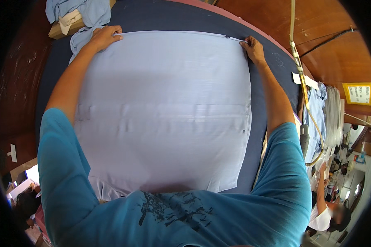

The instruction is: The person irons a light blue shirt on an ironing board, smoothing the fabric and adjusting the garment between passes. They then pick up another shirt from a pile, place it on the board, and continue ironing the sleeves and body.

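Observation:
A pale grey-blue shirt (pixel 165 90) lies spread over a dark padded table (pixel 272 74), its far edge drawn nearly straight. At the far left corner, my left hand (pixel 104 38) pinches that edge between thumb and fingers. My right hand (pixel 254 48) is closed on the far right corner, next to a small dark mark on the edge. Both arms reach forward over the cloth. Some bunched fabric (pixel 80 40) of similar colour sits beside my left wrist. Soft creases cross the middle of the shirt, and its near edge is partly hidden by my body.
Folded blue garments (pixel 95 12) rest on a box at the far left. On the right hangs a hose (pixel 304 82), near a grey handle (pixel 304 140) and a stack of clothes (pixel 315 111). Wooden panels (pixel 259 16) rise beyond the table. Another person (pixel 322 214) is at the lower right.

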`<state>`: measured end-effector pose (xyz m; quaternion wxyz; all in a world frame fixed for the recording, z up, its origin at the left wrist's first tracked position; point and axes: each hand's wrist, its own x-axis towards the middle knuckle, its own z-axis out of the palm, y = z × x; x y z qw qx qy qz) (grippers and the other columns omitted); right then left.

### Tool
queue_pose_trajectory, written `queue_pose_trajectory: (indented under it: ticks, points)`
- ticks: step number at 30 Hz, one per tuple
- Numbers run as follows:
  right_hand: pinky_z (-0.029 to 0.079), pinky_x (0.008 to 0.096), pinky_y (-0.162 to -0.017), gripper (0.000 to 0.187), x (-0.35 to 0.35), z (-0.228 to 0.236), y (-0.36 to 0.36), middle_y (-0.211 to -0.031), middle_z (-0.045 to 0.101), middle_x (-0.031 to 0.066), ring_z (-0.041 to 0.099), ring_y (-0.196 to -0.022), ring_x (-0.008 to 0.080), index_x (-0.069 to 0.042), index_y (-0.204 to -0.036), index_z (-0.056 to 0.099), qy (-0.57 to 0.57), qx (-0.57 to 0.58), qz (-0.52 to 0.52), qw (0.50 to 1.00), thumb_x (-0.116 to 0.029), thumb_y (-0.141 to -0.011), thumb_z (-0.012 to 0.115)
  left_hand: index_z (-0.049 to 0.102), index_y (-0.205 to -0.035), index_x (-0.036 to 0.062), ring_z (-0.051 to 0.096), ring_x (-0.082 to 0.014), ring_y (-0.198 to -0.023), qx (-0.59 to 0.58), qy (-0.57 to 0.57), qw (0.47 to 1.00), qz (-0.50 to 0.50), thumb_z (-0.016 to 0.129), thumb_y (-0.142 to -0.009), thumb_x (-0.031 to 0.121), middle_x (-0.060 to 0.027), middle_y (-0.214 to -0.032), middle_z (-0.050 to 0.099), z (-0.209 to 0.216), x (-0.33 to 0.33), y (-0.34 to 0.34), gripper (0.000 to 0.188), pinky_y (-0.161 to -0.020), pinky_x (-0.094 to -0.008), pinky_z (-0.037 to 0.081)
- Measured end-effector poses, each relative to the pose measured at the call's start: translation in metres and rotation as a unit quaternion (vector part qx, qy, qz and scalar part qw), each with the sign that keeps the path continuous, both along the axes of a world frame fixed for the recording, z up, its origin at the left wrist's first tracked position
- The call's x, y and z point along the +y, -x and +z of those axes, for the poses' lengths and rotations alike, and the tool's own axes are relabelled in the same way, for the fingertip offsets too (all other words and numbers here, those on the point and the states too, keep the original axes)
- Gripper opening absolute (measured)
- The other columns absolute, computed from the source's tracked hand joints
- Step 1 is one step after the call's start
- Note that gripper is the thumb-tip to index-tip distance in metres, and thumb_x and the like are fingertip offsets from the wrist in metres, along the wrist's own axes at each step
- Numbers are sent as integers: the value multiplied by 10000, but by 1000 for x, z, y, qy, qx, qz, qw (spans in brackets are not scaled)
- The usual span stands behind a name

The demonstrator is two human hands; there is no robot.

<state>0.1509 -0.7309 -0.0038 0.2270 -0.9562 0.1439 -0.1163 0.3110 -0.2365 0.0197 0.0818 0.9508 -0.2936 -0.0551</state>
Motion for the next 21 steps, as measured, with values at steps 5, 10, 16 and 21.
queue_pose_trajectory:
  ticks: [5,10,16,21]
  points:
    - [460,344,-709,264,23,13,14,-833,643,111,612,-796,267,-54,-896,592,-23,-30,-79,996,-294,-793,632,566,-914,136,563,-217,-883,23,-12,999,24,596,-826,333,-43,-842,610,-2,-1,0,218,-855,-402,325]
    - [462,352,-761,280,31,9,17,-913,651,128,615,-865,282,-55,-926,619,-41,-52,-95,993,-311,-811,615,554,-918,123,565,-221,-896,31,12,999,18,598,-820,320,-34,-857,611,-6,1,-3,224,-843,-413,339]
    - [450,375,-756,216,26,-2,17,-909,617,147,586,-868,307,-25,-854,608,6,-53,-36,998,-227,-780,631,544,-921,97,563,-222,-853,18,25,999,11,608,-809,300,-44,-856,603,-7,-1,-3,241,-764,-372,376]
    - [446,392,-742,157,41,-5,39,-879,612,147,573,-847,325,-14,-801,586,28,-92,15,995,-160,-759,625,547,-932,123,561,-212,-889,23,35,999,17,606,-811,316,-20,-858,600,-13,4,-5,235,-805,-418,345]
